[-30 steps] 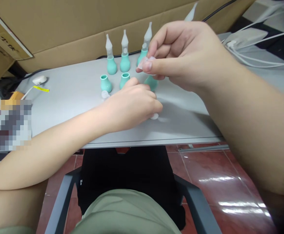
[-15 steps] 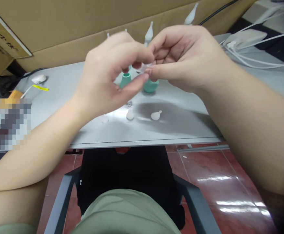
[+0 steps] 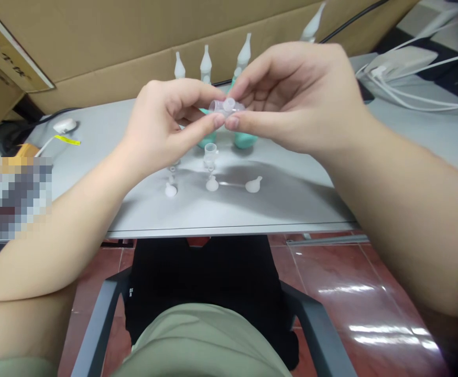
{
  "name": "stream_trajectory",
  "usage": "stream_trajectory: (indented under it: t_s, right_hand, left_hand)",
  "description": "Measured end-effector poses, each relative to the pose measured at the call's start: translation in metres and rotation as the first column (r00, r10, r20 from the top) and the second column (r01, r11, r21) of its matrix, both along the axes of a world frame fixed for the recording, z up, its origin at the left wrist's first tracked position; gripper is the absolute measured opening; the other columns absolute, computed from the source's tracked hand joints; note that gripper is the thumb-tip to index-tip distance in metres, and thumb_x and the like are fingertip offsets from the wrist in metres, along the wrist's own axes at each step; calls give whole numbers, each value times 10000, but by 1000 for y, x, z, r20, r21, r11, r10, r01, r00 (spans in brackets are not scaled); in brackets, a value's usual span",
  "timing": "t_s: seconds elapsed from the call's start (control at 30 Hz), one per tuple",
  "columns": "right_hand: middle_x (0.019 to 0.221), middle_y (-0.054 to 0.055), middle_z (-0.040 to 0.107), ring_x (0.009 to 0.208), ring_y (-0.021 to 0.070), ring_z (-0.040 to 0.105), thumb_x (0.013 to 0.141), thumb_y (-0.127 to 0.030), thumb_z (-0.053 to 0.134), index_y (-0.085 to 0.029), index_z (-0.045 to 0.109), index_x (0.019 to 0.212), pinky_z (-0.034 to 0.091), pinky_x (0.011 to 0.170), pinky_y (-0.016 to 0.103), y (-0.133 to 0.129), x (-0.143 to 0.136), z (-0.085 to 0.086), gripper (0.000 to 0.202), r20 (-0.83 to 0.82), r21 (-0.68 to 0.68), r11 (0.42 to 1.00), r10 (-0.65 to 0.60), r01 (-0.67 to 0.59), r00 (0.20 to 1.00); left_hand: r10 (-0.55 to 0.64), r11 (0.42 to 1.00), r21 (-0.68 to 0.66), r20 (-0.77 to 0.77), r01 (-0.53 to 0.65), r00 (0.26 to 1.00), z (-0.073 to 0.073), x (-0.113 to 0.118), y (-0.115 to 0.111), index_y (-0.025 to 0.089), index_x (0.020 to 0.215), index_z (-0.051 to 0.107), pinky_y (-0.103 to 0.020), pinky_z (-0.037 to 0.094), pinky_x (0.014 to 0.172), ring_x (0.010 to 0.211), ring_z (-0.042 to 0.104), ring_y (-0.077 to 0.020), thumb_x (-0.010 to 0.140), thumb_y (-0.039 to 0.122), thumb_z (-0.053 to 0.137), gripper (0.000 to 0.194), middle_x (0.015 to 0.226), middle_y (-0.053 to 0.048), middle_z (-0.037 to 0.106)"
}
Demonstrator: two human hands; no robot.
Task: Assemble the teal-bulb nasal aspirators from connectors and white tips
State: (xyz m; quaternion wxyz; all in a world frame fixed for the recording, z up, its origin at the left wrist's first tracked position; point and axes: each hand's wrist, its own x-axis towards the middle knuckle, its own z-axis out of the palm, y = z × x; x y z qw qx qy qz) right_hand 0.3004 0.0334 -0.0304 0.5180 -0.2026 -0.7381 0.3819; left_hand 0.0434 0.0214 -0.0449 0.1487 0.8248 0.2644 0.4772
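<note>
My left hand (image 3: 174, 118) and my right hand (image 3: 287, 94) meet above the table. Between their thumbs and fingertips they pinch a small clear plastic tube piece (image 3: 228, 106) with a round port facing up. The left fingers grip one end and the right fingers the other. Below my hands stands a clear plastic cup-like part (image 3: 210, 153). Nearer the front edge lie three white teardrop-shaped pieces, among them one in the middle (image 3: 212, 184) and one on the right (image 3: 253, 184). Green rubber bulbs (image 3: 245, 140) show behind, partly covered by my hands.
Several upright white pointed nozzles (image 3: 244, 51) stand at the back, before the cardboard wall (image 3: 115, 42). White cables (image 3: 394, 94) lie at the right. A white plug-like item (image 3: 64, 125) rests at the left of the grey table (image 3: 142, 214).
The left hand has lowered and turned, so the clear tube piece now shows between the fingertips. More of the nozzles and the cup-like part behind it has come into view.
</note>
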Motion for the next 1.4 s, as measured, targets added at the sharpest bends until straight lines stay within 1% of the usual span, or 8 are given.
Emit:
stream_trajectory:
  t_s: [0.2, 0.33, 0.43, 0.6, 0.73, 0.83, 1.2, 1.4]
  right_hand:
    - [949, 1, 877, 879, 159, 811, 932, -250, 1186, -303, 970, 871, 749, 873, 297, -6, 2, 1, 231, 32, 137, 989, -58, 53, 998]
    - [931, -9, 879, 864, 163, 794, 977, -177, 1139, -300, 959, 866, 722, 863, 316, -9, 2, -1, 245, 73, 183, 972, -161, 146, 984]
    - [940, -12, 880, 887, 166, 818, 978, -161, 1140, -297, 951, 879, 717, 863, 309, -9, -1, -4, 253, 52, 163, 974, -168, 157, 984]
    - [986, 8, 891, 945, 215, 893, 1013, -369, 1179, -297, 928, 898, 784, 907, 343, -12, -2, -5, 285, 54, 108, 982, -160, 153, 986]
    - [990, 17, 894, 960, 247, 921, 1053, -594, 1143, -299, 910, 936, 821, 897, 377, -11, 1, -5, 394, 87, 139, 978, -170, 158, 981]
    - [947, 21, 853, 904, 230, 881, 1081, -646, 1113, -297, 875, 942, 789, 842, 364, -8, 3, -7, 444, 116, 170, 972, -181, 160, 977]
    - [943, 13, 715, 1033, 236, 838, 1193, -822, 913, -270, 681, 1001, 722, 971, 418, -4, 2, -10, 628, 197, 119, 993, -38, 14, 980]
    - [922, 15, 626, 935, 234, 702, 1224, -783, 866, -283, 618, 1047, 635, 886, 414, 4, 4, -14, 586, 241, 138, 990, 8, -43, 970]
  left_hand:
    - [-22, 1000, 15, -58, 23, 998, -1, -4, -1, 275, 1211, 963, -401, 718, 807, 914, 871, -219, 1157, 559, 883, 300, 1066, -42, 953]
    - [61, 997, -33, -48, -62, 997, -2, -2, -3, 280, 1219, 936, -432, 695, 796, 897, 853, -235, 1171, 708, 867, 437, 1033, -56, 936]
    - [9, 995, -102, -4, -10, 1000, -3, -1, 0, 295, 1208, 949, -457, 711, 790, 874, 836, -227, 1081, 744, 971, 466, 1045, -41, 943]
    - [-37, 976, -205, 175, 73, 984, -3, 2, 3, 309, 1258, 947, -553, 799, 935, 989, 900, -281, 990, 695, 1078, 488, 1120, -51, 955]
    - [-1, 951, -296, 292, 91, 956, 2, 7, -5, 289, 1208, 966, -455, 793, 870, 971, 926, -262, 917, 211, 1091, 326, 1049, -30, 928]
    - [0, 935, -329, 368, 130, 930, 5, 10, -12, 265, 1150, 974, -380, 766, 761, 930, 934, -245, 905, 63, 1005, 319, 1027, -26, 940]
    - [33, 894, -429, 352, 130, 935, 10, 14, -21, 284, 1112, 962, -486, 803, 896, 979, 954, -301, 943, 136, 1072, 250, 1057, -32, 971]
    - [-17, 877, -438, 382, 198, 924, 8, 12, -20, 283, 1114, 975, -451, 783, 875, 960, 947, -279, 981, 155, 1078, 211, 1074, -26, 980]
